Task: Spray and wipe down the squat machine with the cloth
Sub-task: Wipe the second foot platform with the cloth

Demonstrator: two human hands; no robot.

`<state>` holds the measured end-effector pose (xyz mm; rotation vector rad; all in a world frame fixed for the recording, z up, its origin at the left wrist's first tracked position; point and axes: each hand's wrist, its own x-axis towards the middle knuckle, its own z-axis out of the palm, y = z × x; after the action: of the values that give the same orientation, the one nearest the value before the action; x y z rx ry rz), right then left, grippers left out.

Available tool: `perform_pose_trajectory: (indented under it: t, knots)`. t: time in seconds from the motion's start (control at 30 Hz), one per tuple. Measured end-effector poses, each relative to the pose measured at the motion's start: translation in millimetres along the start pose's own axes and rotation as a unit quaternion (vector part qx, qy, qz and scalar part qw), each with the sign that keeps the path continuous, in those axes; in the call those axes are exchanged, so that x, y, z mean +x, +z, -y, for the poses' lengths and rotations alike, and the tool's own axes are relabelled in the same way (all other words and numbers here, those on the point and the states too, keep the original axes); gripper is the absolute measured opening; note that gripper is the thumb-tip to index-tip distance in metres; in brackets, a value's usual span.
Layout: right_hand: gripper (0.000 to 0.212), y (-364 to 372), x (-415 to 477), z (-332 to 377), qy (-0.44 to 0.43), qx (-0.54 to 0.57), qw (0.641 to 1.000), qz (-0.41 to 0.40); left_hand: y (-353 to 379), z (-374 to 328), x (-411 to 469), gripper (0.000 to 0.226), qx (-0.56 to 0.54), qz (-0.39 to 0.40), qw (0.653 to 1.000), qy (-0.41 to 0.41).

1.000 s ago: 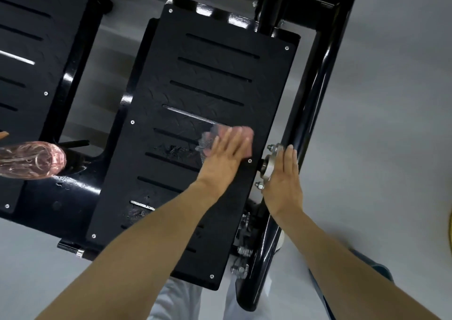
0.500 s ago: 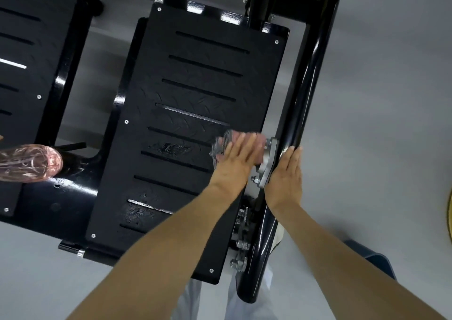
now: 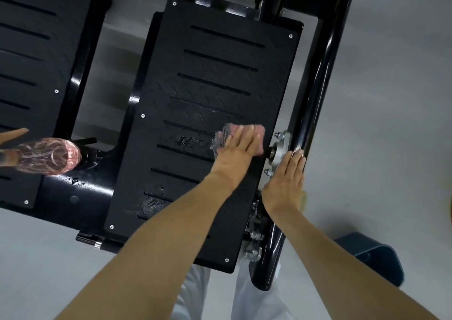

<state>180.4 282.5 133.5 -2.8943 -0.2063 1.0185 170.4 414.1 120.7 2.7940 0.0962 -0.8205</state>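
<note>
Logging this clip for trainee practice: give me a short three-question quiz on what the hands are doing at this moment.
1. True or false: the left hand presses the cloth flat on the black footplate.
2. The right hand rests on: A the cloth; B the black frame tube; C a dumbbell.
3. What colour is the clear bottle at the picture's left edge?
Key: 1 true; 2 B; 3 pink.
</note>
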Motion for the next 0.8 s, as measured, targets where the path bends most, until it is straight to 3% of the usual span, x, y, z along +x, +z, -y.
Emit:
perform_pose_trajectory:
  t: [0.13,0.2,0.33,0.43,0.63,0.7,0.8]
  knots:
    - [0.086,-2,0,10,0.02,0.002,1.0,0.016,16,-4,-28,0.09,0.085,0.057,0.982,0.159]
    - [0.088,-4,1,13,0.028,-0.008,0.999,0.026,11,18,-25,0.098,0.109,0.068,0.974,0.186]
    - [0.088,-10,0,20,0.044,-0.003,0.998,0.035,-5,65,-22,0.097,0.096,0.04,0.992,0.065]
    - [0.084,-12,-5,30,0.052,-0.001,0.998,0.032,0,52,-28,0.088,0.049,0.035,0.998,-0.008]
    - [0.083,3,-12,46,0.029,-0.03,0.998,0.049,21,22,-37,0.083,0.144,0.069,0.962,0.221]
    - [0.089,8,-16,51,0.025,-0.037,0.996,0.078,17,49,-35,0.092,0.165,0.058,0.961,0.215]
    - [0.09,11,-17,58,0.011,-0.042,0.995,0.094,8,103,-39,0.093,0.169,0.024,0.98,0.106]
